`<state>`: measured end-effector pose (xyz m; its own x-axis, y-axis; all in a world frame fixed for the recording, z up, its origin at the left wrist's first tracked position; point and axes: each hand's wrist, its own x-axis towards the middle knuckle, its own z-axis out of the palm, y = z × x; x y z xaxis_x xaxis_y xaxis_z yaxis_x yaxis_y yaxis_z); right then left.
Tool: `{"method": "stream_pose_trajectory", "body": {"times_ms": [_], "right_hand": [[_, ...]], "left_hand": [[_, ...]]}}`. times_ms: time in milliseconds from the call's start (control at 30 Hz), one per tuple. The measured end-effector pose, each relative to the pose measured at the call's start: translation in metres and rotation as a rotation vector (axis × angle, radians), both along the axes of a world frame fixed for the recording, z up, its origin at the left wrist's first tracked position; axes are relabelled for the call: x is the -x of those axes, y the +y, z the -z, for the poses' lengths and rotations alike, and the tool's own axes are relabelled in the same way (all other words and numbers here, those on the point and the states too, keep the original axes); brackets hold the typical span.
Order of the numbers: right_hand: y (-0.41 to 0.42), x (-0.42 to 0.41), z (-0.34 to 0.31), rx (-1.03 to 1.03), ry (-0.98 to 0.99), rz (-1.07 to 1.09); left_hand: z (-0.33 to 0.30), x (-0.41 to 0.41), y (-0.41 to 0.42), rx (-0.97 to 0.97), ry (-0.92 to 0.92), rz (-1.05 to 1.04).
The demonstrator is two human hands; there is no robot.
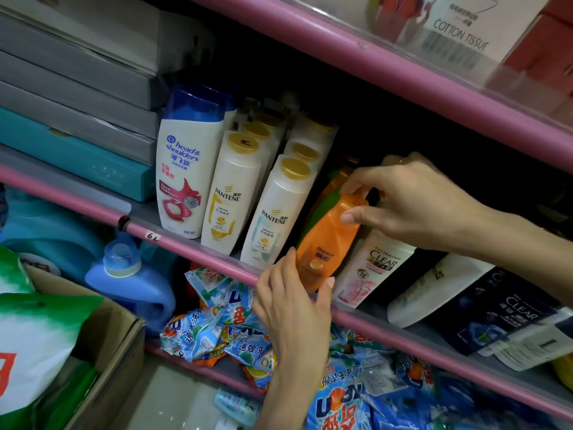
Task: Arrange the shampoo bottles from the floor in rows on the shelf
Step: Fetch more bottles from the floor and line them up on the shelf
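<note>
An orange shampoo bottle (328, 240) stands at the front of the pink-edged shelf (192, 249), with green and orange bottles behind it. My right hand (412, 200) pinches its cap end from above. My left hand (294, 302) holds its base from below, thumb and fingers on either side. Left of it stand two rows of white Pantene bottles (273, 212) with gold caps and a white Head & Shoulders bottle (186, 178) with a blue cap. On the right are a white Clear bottle (372, 268), a white bottle (434, 290) and a dark Clear bottle (502, 311).
Grey and teal boxes (74, 119) are stacked at the shelf's left. The shelf below holds detergent sachets (217, 330), a blue jug (130, 283) and a cardboard box (105, 352) with a green-and-white bag. Above is a pink shelf with a cotton tissue pack (459, 29).
</note>
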<state>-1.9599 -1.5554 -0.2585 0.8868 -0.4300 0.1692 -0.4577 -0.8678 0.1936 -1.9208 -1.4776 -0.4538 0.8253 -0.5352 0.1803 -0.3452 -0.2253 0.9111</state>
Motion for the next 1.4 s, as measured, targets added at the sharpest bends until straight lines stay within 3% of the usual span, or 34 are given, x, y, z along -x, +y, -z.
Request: {"method": "stream_pose_trajectory", "body": {"times_ms": [267,500,667,800,900,1033,1233,1400], "right_hand": [[-0.012,-0.004,0.007,-0.030,0.031,0.076],[-0.007,-0.002,0.004,-0.054,0.057,0.080],[-0.004,0.030,-0.008,-0.001,-0.142,0.089],[-0.016,0.086,-0.003,0.097,-0.238,0.341],[-0.032,0.122,0.012,-0.022,-0.233,0.587],[-0.041,0.141,0.038,-0.473,-0.539,0.652],[-0.020,0.147,0.064,-0.421,-0.777,0.593],[0.019,0.166,0.045,-0.437,-0.927,0.334]], "left_hand": [[0.004,0.011,-0.014,-0.154,-0.116,-0.129],[0.005,0.012,-0.022,-0.169,-0.160,-0.173],[0.009,0.014,-0.019,-0.135,-0.121,-0.149],[0.009,0.022,-0.006,0.061,-0.020,-0.128],[0.004,0.039,0.011,0.303,-0.015,-0.043],[-0.019,0.067,0.021,0.387,-0.081,0.258],[-0.059,0.097,0.013,0.300,-0.187,0.567],[-0.076,0.098,0.001,0.177,-0.321,0.678]]}}
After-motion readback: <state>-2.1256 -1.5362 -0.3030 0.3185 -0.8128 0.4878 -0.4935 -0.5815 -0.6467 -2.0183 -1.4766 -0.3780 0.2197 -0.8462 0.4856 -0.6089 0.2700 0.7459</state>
